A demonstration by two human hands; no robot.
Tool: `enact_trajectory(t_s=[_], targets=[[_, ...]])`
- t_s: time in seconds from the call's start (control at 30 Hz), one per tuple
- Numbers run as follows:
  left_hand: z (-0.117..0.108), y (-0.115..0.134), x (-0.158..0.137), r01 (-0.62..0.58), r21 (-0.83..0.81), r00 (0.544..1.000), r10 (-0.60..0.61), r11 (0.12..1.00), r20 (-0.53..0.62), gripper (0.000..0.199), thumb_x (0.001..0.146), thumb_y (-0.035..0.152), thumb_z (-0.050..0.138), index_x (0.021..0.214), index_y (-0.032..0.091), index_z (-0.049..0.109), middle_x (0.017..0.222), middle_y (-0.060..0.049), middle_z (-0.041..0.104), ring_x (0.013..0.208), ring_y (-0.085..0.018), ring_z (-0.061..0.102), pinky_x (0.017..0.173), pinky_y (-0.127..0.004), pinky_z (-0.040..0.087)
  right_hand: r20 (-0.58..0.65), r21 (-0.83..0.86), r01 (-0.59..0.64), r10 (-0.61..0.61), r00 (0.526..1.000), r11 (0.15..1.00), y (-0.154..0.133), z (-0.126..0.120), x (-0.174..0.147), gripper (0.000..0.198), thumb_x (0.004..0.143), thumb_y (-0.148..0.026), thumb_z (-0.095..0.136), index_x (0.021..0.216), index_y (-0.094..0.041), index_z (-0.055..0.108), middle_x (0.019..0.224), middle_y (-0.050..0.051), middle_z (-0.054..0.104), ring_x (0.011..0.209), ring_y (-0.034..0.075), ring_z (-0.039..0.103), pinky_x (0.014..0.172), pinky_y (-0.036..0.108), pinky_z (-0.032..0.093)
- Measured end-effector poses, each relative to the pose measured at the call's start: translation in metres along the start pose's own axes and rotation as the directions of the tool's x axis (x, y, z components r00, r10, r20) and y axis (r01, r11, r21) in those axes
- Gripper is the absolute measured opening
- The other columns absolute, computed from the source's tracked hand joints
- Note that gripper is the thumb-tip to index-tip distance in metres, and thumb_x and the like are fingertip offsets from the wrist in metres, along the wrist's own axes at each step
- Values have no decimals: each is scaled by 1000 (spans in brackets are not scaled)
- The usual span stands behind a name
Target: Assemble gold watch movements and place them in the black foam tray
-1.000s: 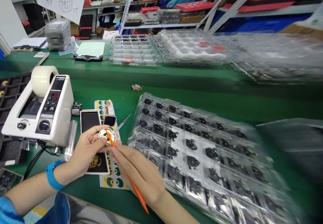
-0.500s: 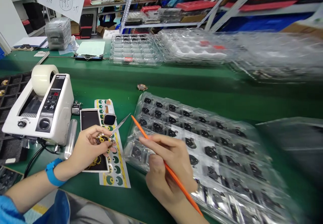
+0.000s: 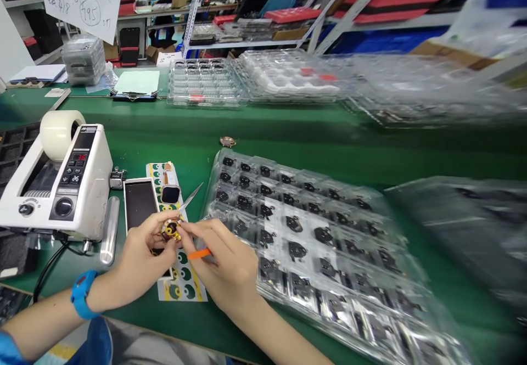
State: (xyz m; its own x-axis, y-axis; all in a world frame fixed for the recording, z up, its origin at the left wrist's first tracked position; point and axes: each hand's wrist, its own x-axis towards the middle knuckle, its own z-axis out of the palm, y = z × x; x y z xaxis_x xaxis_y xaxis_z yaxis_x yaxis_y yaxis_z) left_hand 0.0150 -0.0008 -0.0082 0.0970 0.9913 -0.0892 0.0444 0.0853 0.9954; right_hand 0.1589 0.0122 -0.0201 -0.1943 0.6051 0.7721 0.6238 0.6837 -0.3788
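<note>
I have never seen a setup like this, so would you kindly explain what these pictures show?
Gladly. There is no robot here: a person works with two bare hands, and every picture comes from one camera worn on the head, looking forward and down. The left hand holds a small round gold-coloured part. The right hand has its fingertips at that part, with an orange stick tucked between its fingers. On the green bench, a white tape dispenser stands at the left of the picture, a sticker sheet lies by the hands, and see-through plastic trays with black parts fill much of the right side.
</note>
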Motion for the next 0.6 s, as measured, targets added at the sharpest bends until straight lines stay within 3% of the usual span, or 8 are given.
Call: enact_trajectory(t_s=[0.13,0.27,0.43,0.6], targets=[[0,-2,-3,-91,170,996,85,981,38,47,80,11,55,127,19,61,105,-8,74,86,-19,69,76,-27,53,62,37,-112,110,992,993,1,2,-1,9,90,-10,57,88,-18,60,73,2,65,59,11,60,50,19,45],[0,-3,-3,-146,219,989,134,965,68,47,84,11,51,130,18,59,117,-8,71,97,-21,69,86,-29,53,112,109,-159,147,983,981,4,4,0,12,88,-9,54,81,-18,57,67,-1,58,54,10,54,46,19,41],[-5,-7,1,-111,245,993,115,963,-1,46,83,12,55,128,19,61,99,-5,75,76,-16,68,69,-24,53,190,346,-211,152,970,914,2,-5,6,17,83,-7,55,73,-20,52,61,-5,49,48,7,44,45,18,35],[-15,0,12,-66,119,987,82,991,-140,46,80,12,60,125,18,61,96,-4,75,82,-16,71,80,-25,54,251,449,-244,141,958,860,-7,-8,4,18,84,-9,52,71,-21,49,59,-6,46,49,8,43,45,19,34]])
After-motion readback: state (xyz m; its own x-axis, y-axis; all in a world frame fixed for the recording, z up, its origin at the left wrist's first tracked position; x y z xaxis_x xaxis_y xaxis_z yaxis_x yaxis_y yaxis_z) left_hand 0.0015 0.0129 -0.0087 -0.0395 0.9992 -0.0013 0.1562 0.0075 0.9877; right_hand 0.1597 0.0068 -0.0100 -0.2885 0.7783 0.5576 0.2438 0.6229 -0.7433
